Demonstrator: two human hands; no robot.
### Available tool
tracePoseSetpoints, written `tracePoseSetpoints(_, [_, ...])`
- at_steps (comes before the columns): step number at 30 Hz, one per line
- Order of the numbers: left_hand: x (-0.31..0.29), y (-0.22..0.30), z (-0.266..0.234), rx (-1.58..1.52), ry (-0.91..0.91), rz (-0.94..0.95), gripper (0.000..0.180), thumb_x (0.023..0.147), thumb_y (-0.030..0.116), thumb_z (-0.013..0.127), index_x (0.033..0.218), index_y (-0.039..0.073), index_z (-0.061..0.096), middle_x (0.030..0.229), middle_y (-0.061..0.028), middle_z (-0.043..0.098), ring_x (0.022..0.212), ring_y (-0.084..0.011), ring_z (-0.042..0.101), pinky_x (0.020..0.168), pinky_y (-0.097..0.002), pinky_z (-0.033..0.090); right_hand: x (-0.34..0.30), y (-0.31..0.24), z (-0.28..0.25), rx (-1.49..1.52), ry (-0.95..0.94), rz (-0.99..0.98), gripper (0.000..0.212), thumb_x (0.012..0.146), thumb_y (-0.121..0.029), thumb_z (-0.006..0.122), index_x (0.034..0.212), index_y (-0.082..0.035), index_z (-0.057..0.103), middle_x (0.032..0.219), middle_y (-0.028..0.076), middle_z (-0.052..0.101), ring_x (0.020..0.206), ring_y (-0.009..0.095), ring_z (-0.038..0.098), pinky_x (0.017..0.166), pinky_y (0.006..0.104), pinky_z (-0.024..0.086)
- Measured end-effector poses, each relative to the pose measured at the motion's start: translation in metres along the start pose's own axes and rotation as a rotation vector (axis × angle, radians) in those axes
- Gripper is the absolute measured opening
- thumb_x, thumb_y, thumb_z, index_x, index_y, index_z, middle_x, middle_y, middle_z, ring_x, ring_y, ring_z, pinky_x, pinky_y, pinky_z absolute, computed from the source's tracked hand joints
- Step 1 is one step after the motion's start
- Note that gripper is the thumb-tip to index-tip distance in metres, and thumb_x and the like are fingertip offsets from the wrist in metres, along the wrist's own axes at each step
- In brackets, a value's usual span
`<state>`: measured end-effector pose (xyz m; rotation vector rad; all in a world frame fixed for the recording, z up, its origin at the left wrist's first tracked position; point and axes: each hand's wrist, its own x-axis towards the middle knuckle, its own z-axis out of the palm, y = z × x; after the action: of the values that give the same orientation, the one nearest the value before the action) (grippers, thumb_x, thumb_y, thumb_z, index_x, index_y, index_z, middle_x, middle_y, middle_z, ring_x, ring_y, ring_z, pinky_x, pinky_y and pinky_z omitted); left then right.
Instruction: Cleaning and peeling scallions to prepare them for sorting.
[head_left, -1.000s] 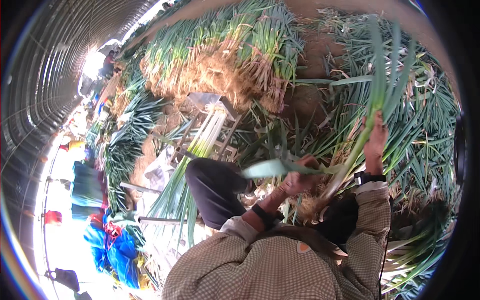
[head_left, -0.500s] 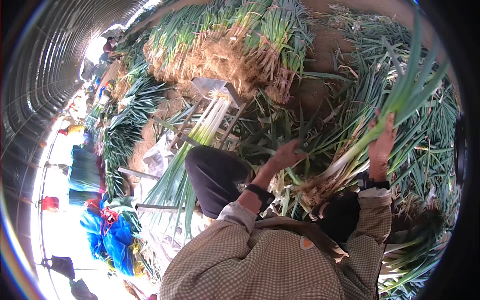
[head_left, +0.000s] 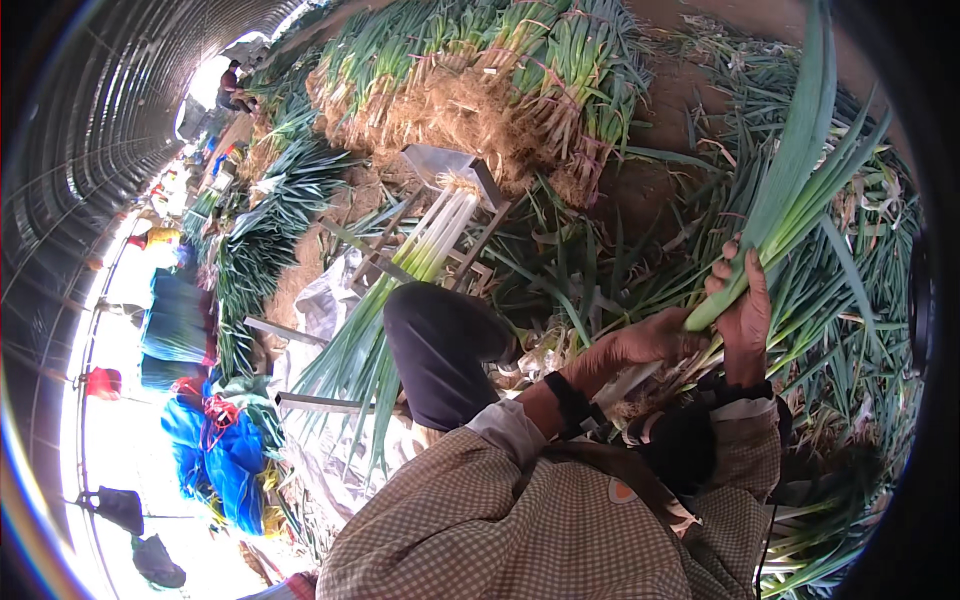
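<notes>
A long green onion [head_left: 780,215] slants up and to the right in front of me, its wide green leaves at the top. My right hand [head_left: 742,318] wraps round its stalk just under the leaves. Close beside it, my left hand [head_left: 652,342] is closed on the stalk lower down, and its fingers are partly hidden. The lower end of the stalk is hard to make out behind my left hand. To the left of my knee, several cleaned green onions [head_left: 432,240] with white stems lie in a metal rack [head_left: 462,172], roots against its top plate.
Tied bundles of rooted green onions [head_left: 470,100] are piled at the far side. A heap of loose ones [head_left: 850,270] spreads on the right. Blue bags [head_left: 225,460] lie at the left by the curved wall. Another person [head_left: 232,88] sits in the far left distance.
My left hand has moved right and taken hold of the stalk beside my right hand. My right hand has come lower, and the held onion stands steeper. The view has shifted slightly.
</notes>
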<state>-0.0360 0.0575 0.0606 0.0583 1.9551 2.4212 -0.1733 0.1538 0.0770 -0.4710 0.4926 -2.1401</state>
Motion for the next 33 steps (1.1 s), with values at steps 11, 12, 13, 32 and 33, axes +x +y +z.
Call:
tracePoseSetpoints(11, [0.008,-0.011,0.009,0.803,0.607,0.339,0.043,0.08,0.006,0.07,0.12,-0.001,0.054,0.095,-0.0184,0.061,0.087,-0.0387,0.063,0.074,-0.0387,0.051,0.008,-0.003,-0.012,-0.105,0.393,-0.255,0.033,0.092,-0.019,0.066,0.121,-0.007,0.056,0.094,0.003,0.061,0.08,0.013,0.056,0.07,0.0272,0.048])
tracePoseSetpoints(12, [0.008,-0.011,0.008,0.757,0.603,0.385,0.045,0.078,0.005,0.071,0.12,-0.001,0.055,0.095,-0.0175,0.061,0.087,-0.0373,0.064,0.075,-0.0387,0.052,0.007,-0.004,-0.008,-0.119,0.344,-0.25,0.034,0.092,-0.019,0.065,0.123,-0.006,0.055,0.095,0.003,0.061,0.081,0.013,0.056,0.07,0.0274,0.048])
tracePoseSetpoints(13, [0.007,-0.011,0.007,0.758,0.603,0.383,0.045,0.078,0.005,0.071,0.12,-0.001,0.055,0.095,-0.0175,0.061,0.087,-0.0373,0.064,0.075,-0.0387,0.052,0.006,-0.005,-0.004,-0.133,0.294,-0.244,0.036,0.093,-0.018,0.064,0.125,-0.006,0.055,0.095,0.003,0.06,0.081,0.013,0.056,0.071,0.0276,0.048])
tracePoseSetpoints(32, [0.002,0.005,-0.016,1.098,0.554,0.404,0.014,0.084,0.01,0.061,0.097,0.009,0.063,0.093,-0.0104,0.058,0.09,-0.0293,0.058,0.076,-0.0381,0.049,0.017,0.014,-0.022,-0.162,0.286,-0.556,0.023,0.086,-0.008,0.069,0.106,-0.005,0.059,0.1,0.008,0.064,0.092,0.024,0.062,0.081,0.037,0.051])
tracePoseSetpoints(33, [0.0,0.012,-0.014,1.453,0.558,0.35,0.016,0.082,0.01,0.063,0.098,0.009,0.064,0.092,-0.0096,0.058,0.088,-0.0286,0.059,0.074,-0.0384,0.05,0.021,0.017,-0.012,-0.156,0.261,-0.557,0.02,0.086,-0.009,0.069,0.104,-0.006,0.06,0.098,0.006,0.064,0.091,0.022,0.062,0.08,0.0354,0.051])
